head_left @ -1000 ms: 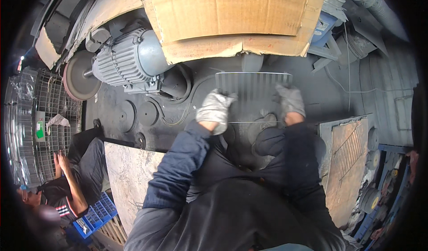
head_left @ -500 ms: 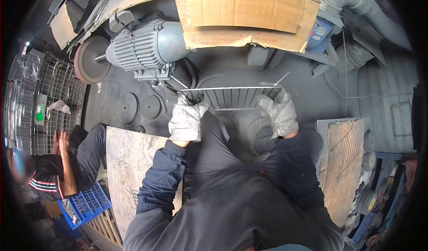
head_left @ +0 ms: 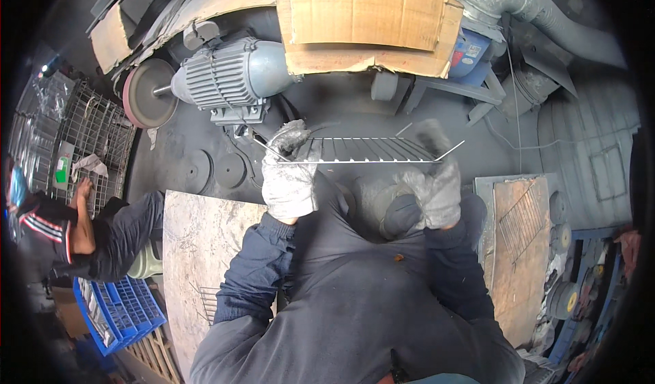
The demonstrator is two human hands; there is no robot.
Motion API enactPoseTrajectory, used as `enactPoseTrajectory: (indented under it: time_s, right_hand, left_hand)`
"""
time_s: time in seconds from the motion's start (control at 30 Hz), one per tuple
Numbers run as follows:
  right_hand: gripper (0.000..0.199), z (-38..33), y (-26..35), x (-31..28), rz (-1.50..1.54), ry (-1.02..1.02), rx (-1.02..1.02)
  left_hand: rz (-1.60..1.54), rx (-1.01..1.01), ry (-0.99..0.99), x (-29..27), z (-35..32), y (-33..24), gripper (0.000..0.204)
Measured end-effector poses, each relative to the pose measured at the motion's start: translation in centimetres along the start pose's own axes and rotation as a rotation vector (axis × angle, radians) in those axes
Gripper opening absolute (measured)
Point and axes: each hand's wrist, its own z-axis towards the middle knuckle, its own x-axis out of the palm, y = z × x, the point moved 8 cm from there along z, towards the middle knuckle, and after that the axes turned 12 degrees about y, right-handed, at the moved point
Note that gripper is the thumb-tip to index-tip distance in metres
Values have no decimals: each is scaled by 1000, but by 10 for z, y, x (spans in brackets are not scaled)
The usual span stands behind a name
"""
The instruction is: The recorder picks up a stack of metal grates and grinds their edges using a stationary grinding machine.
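Observation:
My hands wear grey-white work gloves with dark, dirty fingertips. My left hand [head_left: 292, 172] is closed round the left end of a small metal wire rack [head_left: 361, 160], which has two long side rods and several thin cross wires. The rack is held out over my knees, tilted, with bare rod ends sticking out at its corners. At the rack's right end is my right hand [head_left: 438, 186], its fingers smeared by motion. Whether those fingers grip the rack does not show.
Ahead, a grey motor [head_left: 222, 77] carries a round polishing wheel [head_left: 147, 93] under cardboard [head_left: 365, 16]. Boards lie at my left [head_left: 201, 241] and right [head_left: 522, 261], each with wire racks. At far left a co-worker [head_left: 75, 227] sits by wire cages [head_left: 102, 128] and a blue crate [head_left: 126, 312].
The wire rack has tipped, its near rod now lower and its cross wires spread to view. My right hand has shifted at the rack's end and is blurred. The view has moved slightly.

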Motion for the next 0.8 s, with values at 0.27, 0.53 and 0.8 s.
enactPoseTrajectory:
  time_s: [0.27, 0.53, 0.8]
  right_hand:
    - [86, -14, 63, 4, -256, -224, -326]
    - [41, -16, -44, -1, 537, -293, 91]
    - [53, -37, -119, 35, 1308, -301, 389]
  left_hand:
    - [688, 480, -48, 37, 6, -98, 29]
    - [801, 245, -139, 77, -17, -84, 99]
    - [-893, -196, -60, 115, 0, 33, 39]
